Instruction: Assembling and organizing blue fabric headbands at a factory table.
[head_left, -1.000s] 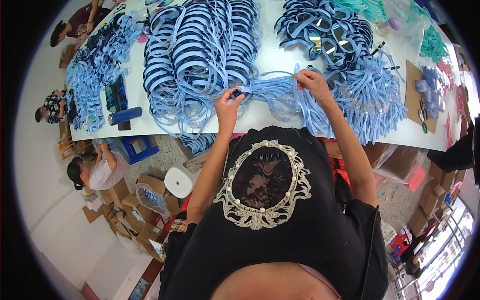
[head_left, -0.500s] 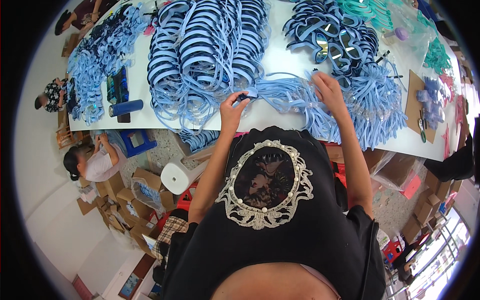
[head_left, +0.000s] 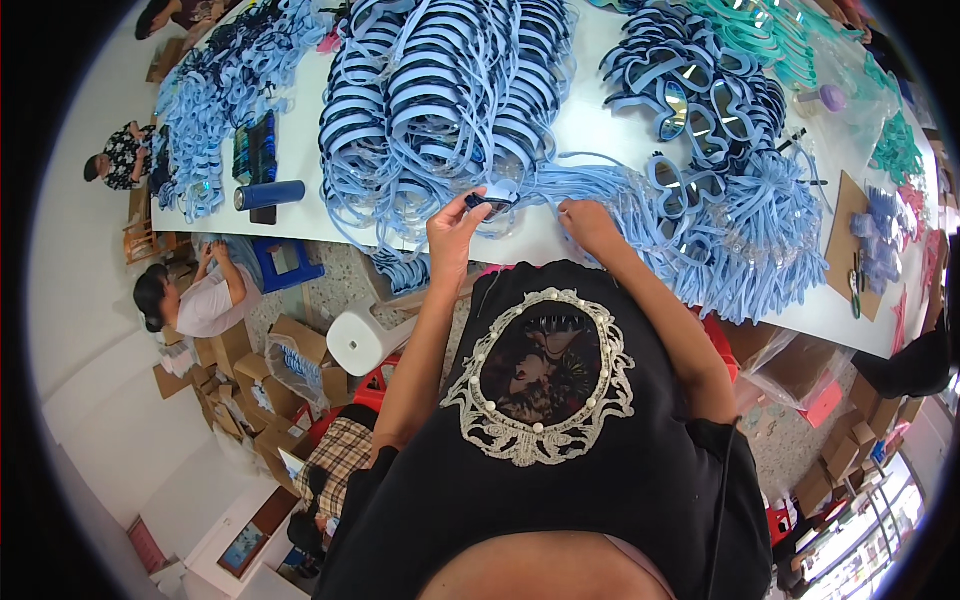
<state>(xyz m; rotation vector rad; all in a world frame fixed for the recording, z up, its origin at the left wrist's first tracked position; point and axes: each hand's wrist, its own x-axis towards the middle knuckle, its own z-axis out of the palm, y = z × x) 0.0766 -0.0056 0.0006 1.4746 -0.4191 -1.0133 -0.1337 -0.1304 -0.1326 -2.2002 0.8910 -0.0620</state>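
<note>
My left hand (head_left: 455, 235) pinches a pair of swim goggles (head_left: 503, 193) with dark and light blue parts, held just above the table's near edge. To its right, my right hand (head_left: 592, 226) is closed, its fingertips on what looks like a thin light blue strap; the fingers partly hide it. Just beyond that hand lies a spread bundle of light blue straps (head_left: 600, 182). Rows of stacked light blue goggles (head_left: 430, 90) stand beyond my left hand. Another heap of goggles with dark lenses (head_left: 690, 95) lies at the far right.
The white table (head_left: 590, 130) also bears a dark blue bottle (head_left: 270, 195), a tangled blue heap (head_left: 200, 130) at left, green goggles (head_left: 765, 40) and scissors (head_left: 854, 285) on cardboard at right. A white stool (head_left: 360, 342), cartons (head_left: 255, 375) and a seated person (head_left: 205, 290) are left below.
My right hand has come down and left, away from the strap bundle and closer to my left hand. My left hand still grips the goggles. The whole view has shifted slightly.
</note>
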